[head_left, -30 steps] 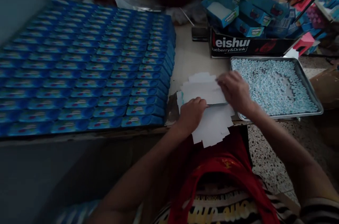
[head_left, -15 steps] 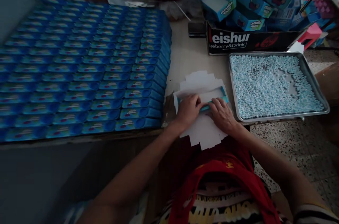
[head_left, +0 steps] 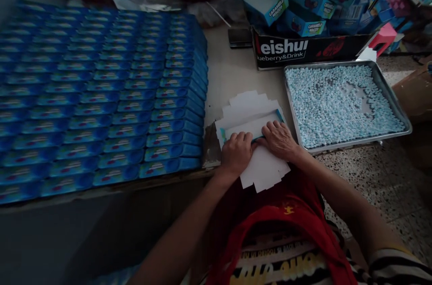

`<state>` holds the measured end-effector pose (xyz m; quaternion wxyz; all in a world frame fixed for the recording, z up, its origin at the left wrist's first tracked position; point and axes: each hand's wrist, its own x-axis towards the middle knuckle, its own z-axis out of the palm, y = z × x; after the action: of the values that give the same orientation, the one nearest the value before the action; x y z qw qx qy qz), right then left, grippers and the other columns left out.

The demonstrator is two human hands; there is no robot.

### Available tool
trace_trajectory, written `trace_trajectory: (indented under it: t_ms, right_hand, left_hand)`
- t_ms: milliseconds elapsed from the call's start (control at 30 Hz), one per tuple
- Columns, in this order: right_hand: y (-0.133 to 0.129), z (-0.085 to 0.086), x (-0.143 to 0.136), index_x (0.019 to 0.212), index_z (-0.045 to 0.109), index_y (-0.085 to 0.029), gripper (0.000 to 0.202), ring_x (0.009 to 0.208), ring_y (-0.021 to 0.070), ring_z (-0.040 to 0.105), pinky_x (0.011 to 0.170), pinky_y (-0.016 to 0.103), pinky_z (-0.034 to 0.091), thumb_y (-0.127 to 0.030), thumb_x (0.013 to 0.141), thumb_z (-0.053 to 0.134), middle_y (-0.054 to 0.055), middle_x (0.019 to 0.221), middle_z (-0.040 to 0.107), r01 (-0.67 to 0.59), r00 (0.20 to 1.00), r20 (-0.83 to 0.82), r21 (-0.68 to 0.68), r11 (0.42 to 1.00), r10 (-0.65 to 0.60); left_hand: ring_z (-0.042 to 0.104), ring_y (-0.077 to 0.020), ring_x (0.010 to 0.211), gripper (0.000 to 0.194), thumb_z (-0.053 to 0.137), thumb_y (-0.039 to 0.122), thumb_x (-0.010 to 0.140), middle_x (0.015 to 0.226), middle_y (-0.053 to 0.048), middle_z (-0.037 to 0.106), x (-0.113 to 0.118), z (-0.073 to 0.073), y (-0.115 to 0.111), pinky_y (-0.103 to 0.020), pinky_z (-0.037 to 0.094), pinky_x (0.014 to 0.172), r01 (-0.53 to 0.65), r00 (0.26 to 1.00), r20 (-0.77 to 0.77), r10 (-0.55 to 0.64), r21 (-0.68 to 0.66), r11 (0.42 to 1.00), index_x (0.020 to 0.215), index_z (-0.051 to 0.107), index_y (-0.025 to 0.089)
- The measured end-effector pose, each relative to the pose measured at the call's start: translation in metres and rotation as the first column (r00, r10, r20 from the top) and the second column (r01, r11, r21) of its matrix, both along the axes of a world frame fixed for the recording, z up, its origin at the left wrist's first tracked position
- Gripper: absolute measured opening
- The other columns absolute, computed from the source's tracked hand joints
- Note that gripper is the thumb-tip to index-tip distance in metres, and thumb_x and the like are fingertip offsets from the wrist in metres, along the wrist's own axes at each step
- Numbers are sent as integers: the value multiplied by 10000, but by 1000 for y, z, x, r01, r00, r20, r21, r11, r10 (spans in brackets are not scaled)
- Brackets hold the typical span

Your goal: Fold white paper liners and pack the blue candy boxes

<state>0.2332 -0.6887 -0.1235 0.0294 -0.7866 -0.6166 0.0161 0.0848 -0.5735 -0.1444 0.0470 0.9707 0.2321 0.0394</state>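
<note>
A half-folded cardboard box point(head_left: 248, 124), white inside with blue edges, lies in front of me at the table's front edge. White notched card sheets point(head_left: 265, 168) spread out under it, both beyond it and towards my lap. My left hand point(head_left: 236, 152) is closed over the left part of the box's near wall, fingers curled over the rim. On the right part of the same wall, my right hand point(head_left: 279, 140) grips likewise, with its fingers bent over the edge. Both thumbs meet low at the near side, partly hidden.
Rows of blue boxes point(head_left: 131, 105) cover the table's left. A metal tray point(head_left: 409, 128) of pale blue and white candies point(head_left: 324, 109) stands at right. Behind it, a black carton point(head_left: 286, 53) holds blue open boxes point(head_left: 266, 2). A dark flat object point(head_left: 240, 38) lies beside the carton.
My left hand has turned knuckles-up over the near wall, and my right hand has shifted slightly, fingers curling over the rim. The view has moved a little to the right.
</note>
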Motion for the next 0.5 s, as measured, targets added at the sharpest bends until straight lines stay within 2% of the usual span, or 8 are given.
trace_trajectory:
  t_ms: [200, 267, 367, 433, 467, 500]
  right_hand:
    - [14, -3, 3, 1089, 641, -146, 447, 1055, 264, 588, 847, 351, 410, -516, 1089, 391, 146, 1083, 689, 32, 997, -65, -120, 992, -40]
    - [13, 4, 5, 1109, 650, -139, 427, 1086, 273, 608, 850, 347, 434, -499, 1086, 422, 156, 1125, 697, 22, 994, -98, -150, 988, -37]
    - [0, 36, 19, 1265, 612, -140, 345, 1100, 245, 638, 886, 334, 470, -405, 1067, 519, 142, 1206, 707, -108, 955, -291, -149, 983, 61]
    - [-12, 69, 34, 1428, 521, -173, 369, 1064, 195, 660, 902, 311, 488, -271, 1075, 481, 103, 1207, 723, -240, 873, -452, -76, 968, 181]
    - [-18, 86, 43, 1486, 478, -200, 415, 1069, 180, 662, 918, 312, 492, -195, 1073, 433, 89, 1213, 725, -279, 846, -479, -20, 960, 235]
    - [-22, 100, 51, 1512, 464, -225, 470, 1117, 184, 650, 951, 331, 491, -129, 1058, 397, 87, 1248, 715, -290, 852, -448, 31, 956, 273]
  left_hand:
    - [630, -319, 1033, 318, 462, 443, 1045, 1003, -140, 716, -2, -2, 4, -391, 429, 748, 17, 1000, 0, -17, -90, 996, 992, 661, 200]
    - [638, -306, 1037, 233, 486, 350, 1040, 1028, -124, 724, -3, 2, 7, -389, 450, 769, 60, 998, 17, -58, -125, 990, 1065, 672, 212]
    - [653, -274, 993, 285, 464, 128, 976, 1025, -101, 725, -2, 16, 23, -396, 488, 813, 232, 973, 42, -228, -141, 962, 1114, 690, 235]
    - [662, -253, 919, 320, 467, 51, 901, 951, -90, 717, 1, 30, 41, -404, 507, 839, 384, 923, 20, -384, -118, 916, 997, 713, 232]
    - [664, -244, 882, 303, 481, 38, 873, 899, -81, 711, 4, 37, 51, -405, 515, 849, 455, 889, 7, -457, -105, 884, 912, 712, 230]
    - [665, -232, 853, 275, 507, 40, 853, 847, -68, 706, 8, 44, 61, -395, 524, 856, 500, 865, 10, -502, -90, 861, 826, 700, 234]
